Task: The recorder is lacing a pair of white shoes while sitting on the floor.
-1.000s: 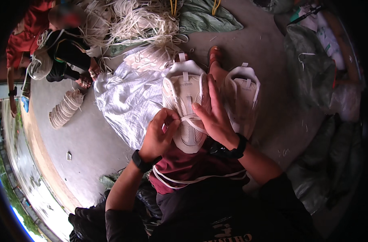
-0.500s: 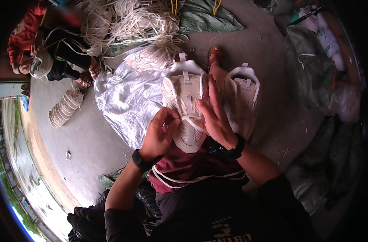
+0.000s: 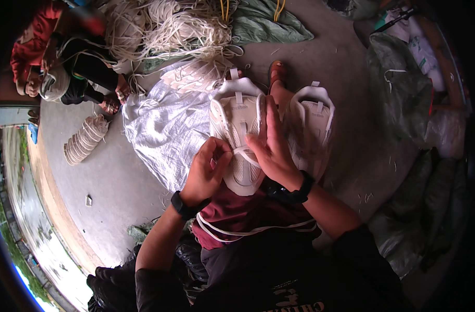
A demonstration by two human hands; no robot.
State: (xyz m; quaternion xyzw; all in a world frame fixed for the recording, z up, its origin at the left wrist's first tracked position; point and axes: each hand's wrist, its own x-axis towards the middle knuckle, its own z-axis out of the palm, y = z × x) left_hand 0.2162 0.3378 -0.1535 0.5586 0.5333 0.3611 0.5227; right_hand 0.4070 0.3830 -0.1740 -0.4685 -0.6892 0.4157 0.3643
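Pale shoe [image 3: 238, 132] sits toe-in over the person's maroon shorts [image 3: 237, 210], second shoe [image 3: 314, 125] just beside. Left hand [image 3: 203, 169] pinches the white lace [image 3: 241, 151]; right hand [image 3: 275, 158] lies spread along the shoe's side. Looks early: lace crosses low, upper section seems left unlaced. Small tongue print; light lettering on black shirt [image 3: 237, 275].

One left hand [image 3: 203, 166], one right hand [image 3: 275, 152] and two pale shoes [image 3: 237, 118] showed at the centre.
Two dark wristbands [image 3: 184, 207] sat on the wearer's wrists. Farther off were one co-worker [image 3: 27, 60] with two feet [image 3: 110, 105] in view, one silvery sheet [image 3: 164, 127], one bound pale bundle [image 3: 85, 140], two yellow cords [image 3: 278, 10] and one big heap of white laces [image 3: 183, 23], its strands too many to count.
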